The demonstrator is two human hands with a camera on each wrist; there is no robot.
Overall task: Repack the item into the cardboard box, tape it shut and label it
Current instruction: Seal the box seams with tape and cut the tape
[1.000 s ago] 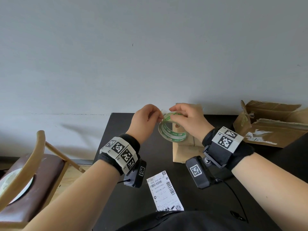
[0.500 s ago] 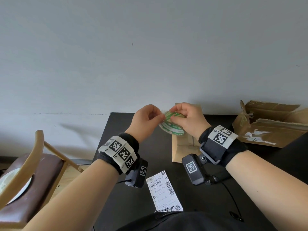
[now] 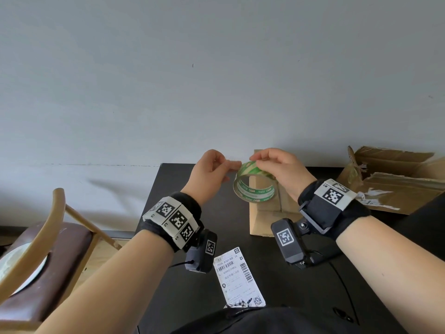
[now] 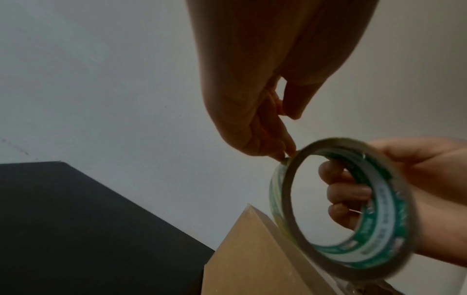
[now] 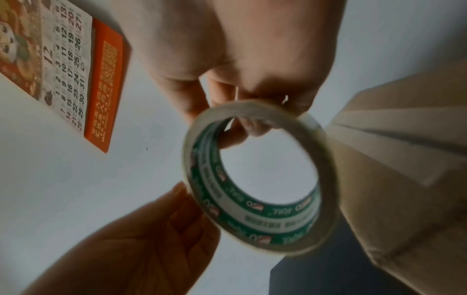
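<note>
A roll of clear tape (image 3: 255, 195) (image 4: 379, 239) (image 5: 252, 219) with a green and white core hangs in the air over the shut cardboard box (image 3: 265, 220) (image 4: 252, 259) (image 5: 404, 179). My right hand (image 3: 260, 165) (image 4: 348, 189) (image 5: 242, 119) grips the roll, with its fingers curled through the core and the thumb on top. My left hand (image 3: 232, 166) (image 4: 285, 153) (image 5: 182, 189) pinches the roll's outer rim at its upper left. A white shipping label (image 3: 238, 278) lies flat on the black table (image 3: 183, 297) near me.
A torn, open cardboard box (image 3: 397, 179) lies at the table's right rear. A wooden chair (image 3: 48, 237) with a brown seat stands left of the table. A wall calendar (image 5: 70, 65) hangs on the grey wall behind.
Half a second ago the roll was tilted up flat between the close hands. Now it hangs lower with its opening showing, and the hands have drawn slightly apart.
</note>
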